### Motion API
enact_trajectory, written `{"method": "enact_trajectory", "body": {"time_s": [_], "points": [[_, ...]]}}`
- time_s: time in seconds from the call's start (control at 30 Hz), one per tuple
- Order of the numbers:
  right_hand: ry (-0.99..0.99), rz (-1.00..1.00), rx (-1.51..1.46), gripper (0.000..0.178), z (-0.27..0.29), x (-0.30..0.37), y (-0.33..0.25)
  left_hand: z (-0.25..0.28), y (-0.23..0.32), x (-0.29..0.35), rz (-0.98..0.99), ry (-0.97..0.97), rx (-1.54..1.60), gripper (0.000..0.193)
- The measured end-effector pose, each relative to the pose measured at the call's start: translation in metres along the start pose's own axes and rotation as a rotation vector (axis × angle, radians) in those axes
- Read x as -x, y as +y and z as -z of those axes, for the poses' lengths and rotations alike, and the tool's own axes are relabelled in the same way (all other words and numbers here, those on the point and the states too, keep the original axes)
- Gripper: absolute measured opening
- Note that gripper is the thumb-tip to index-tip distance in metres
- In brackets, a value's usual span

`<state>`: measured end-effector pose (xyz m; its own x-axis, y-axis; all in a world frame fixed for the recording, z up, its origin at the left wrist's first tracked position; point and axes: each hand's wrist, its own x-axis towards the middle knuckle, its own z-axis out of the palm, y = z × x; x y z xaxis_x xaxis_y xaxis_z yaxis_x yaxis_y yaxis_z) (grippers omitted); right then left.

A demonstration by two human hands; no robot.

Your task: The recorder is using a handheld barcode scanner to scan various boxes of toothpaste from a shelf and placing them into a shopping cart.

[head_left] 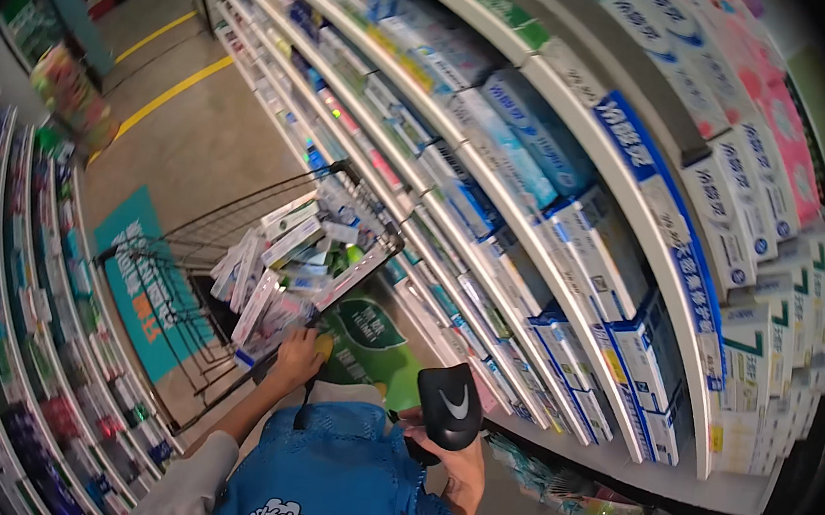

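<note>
My left hand [297, 358] is closed around the near edge of a black wire shopping cart [185, 332], with a small yellow spot beside its fingers. A loose heap of small toothpaste-like boxes [284, 252], mostly white and blue, lies in the cart just beyond that hand. My right hand [458, 455] grips a black handheld scanner [449, 408], holding it upright in front of my blue vest [324, 475]. The scanner's head hides part of the right fingers.
Tall shelves [618, 309] of boxed goods rise close on my right. Another shelf row [24, 317] runs along the left. Teal [144, 280] and green floor signs [374, 339] lie around the cart. Yellow lines [173, 97] mark the aisle floor farther off.
</note>
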<state>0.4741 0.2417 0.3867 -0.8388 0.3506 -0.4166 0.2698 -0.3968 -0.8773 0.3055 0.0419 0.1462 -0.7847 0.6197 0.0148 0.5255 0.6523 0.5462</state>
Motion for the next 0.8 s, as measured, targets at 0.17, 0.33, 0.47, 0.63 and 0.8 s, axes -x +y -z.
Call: {"method": "enact_trajectory", "body": {"time_s": [0.17, 0.33, 0.47, 0.63, 0.8], "points": [[-0.039, -0.141, 0.024, 0.041, -0.009, -0.011, 0.011, -0.001, -0.008, 0.029, 0.154, -0.166, 0.112, 0.031], [-0.067, -0.163, 0.067, 0.042, -0.026, -0.022, 0.01, -0.003, -0.017, 0.037, 0.235, -0.142, 0.276, 0.022], [-0.132, -0.199, 0.124, 0.046, -0.044, -0.034, 0.005, 0.002, -0.046, 0.029, 0.289, 0.044, 0.315, 0.018], [-0.179, -0.209, 0.147, 0.051, -0.053, -0.042, 0.007, 0.0, -0.092, 0.024, 0.365, 0.162, 0.28, 0.014], [-0.163, -0.198, 0.158, 0.051, -0.051, -0.046, 0.014, 0.007, -0.104, 0.012, 0.34, 0.111, 0.248, 0.013]]}}
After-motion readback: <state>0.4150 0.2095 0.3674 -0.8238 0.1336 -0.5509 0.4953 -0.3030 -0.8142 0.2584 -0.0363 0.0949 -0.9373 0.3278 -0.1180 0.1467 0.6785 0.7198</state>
